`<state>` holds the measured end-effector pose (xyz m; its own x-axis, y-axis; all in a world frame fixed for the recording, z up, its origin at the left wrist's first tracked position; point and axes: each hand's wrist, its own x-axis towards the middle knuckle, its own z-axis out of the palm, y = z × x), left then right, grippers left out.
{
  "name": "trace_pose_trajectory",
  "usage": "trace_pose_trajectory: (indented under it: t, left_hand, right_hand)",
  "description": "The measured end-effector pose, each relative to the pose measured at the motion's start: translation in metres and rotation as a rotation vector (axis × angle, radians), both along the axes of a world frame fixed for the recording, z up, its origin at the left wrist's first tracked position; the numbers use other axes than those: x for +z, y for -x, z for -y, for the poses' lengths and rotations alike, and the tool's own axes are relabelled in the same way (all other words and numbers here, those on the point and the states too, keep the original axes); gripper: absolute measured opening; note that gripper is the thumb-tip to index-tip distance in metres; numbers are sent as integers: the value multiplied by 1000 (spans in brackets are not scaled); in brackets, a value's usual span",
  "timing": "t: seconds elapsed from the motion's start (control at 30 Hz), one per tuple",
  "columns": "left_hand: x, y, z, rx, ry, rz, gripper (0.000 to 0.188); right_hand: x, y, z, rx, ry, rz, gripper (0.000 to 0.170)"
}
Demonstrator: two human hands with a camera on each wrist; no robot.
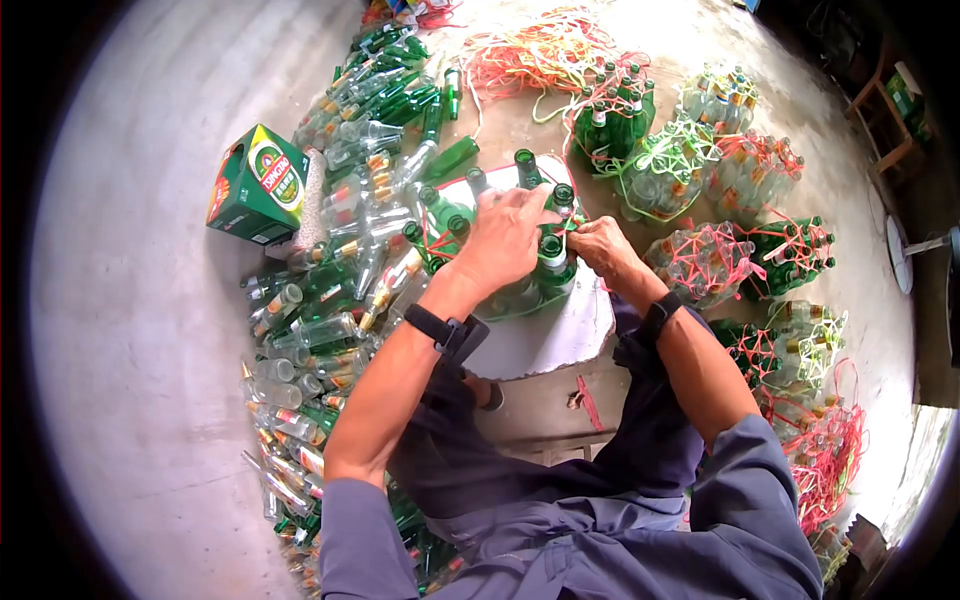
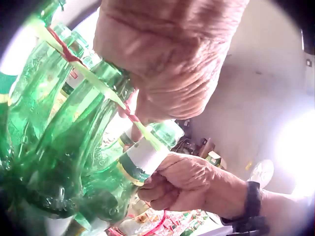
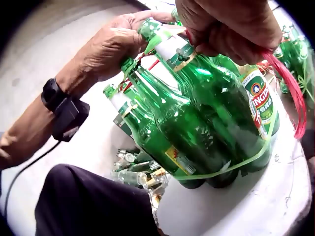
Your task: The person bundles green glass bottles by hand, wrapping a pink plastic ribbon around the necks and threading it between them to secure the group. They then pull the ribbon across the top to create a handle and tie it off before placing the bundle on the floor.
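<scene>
A bundle of green beer bottles (image 3: 197, 113) stands upright on a white-topped surface (image 1: 545, 345), ringed low down by a pale green strap (image 3: 226, 172). Red and green twine (image 2: 93, 78) crosses between the bottle necks. My left hand (image 1: 510, 235) lies over the necks, thumb beside a foil-wrapped one in the right wrist view; I cannot tell whether its fingertips pinch anything. At the near right side of the bundle, my right hand (image 1: 605, 250) has curled fingers and grips red plastic twine (image 3: 290, 93), whose loose tail hangs out behind the hand.
Loose green and clear bottles (image 1: 350, 230) lie heaped along the left. A green Tsingtao carton (image 1: 260, 185) stands beyond them. Tied bundles (image 1: 700, 260) line the right side. A tangle of red and yellow twine (image 1: 540, 55) lies at the far side, and more red twine (image 1: 825, 460) lies lower right.
</scene>
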<state>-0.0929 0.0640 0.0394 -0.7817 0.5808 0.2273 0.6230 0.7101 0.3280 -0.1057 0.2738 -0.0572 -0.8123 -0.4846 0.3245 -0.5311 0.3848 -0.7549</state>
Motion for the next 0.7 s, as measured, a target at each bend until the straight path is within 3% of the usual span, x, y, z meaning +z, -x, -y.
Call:
trace_pose_trajectory:
  t: [0.03,0.1,0.2,0.33,0.4,0.43,0.5,0.53,0.63,0.7]
  left_hand:
    - [-4,3,-2,25,12,22,60]
    - [-7,4,-3,24,53,-7,60]
    - [-1,5,-3,39,33,85,62]
    - [7,7,-6,47,87,84,61]
    - [12,7,-7,49,158,51,61]
    - [14,8,-7,48,160,51,61]
    - [18,8,-6,16,175,-2,58]
    - [19,8,-6,16,177,-3,58]
    - [25,8,-7,4,174,-52,53]
    - [32,6,-7,-2,225,-125,42]
  right_hand:
    - [-5,6,-2,102,-55,-268,9]
    - [-11,11,-5,136,-12,-267,10]
    - [-12,15,-4,143,-251,-288,9]
    - [-15,13,1,109,-200,-245,11]
    - [-31,15,8,-1,225,483,12]
    - [-37,18,6,-1,228,484,12]
    - [-36,24,0,156,43,-82,12]
    - [-32,22,1,155,45,-82,12]
    - [1,7,5,78,33,75,21]
    - [27,-3,10,-187,285,654,30]
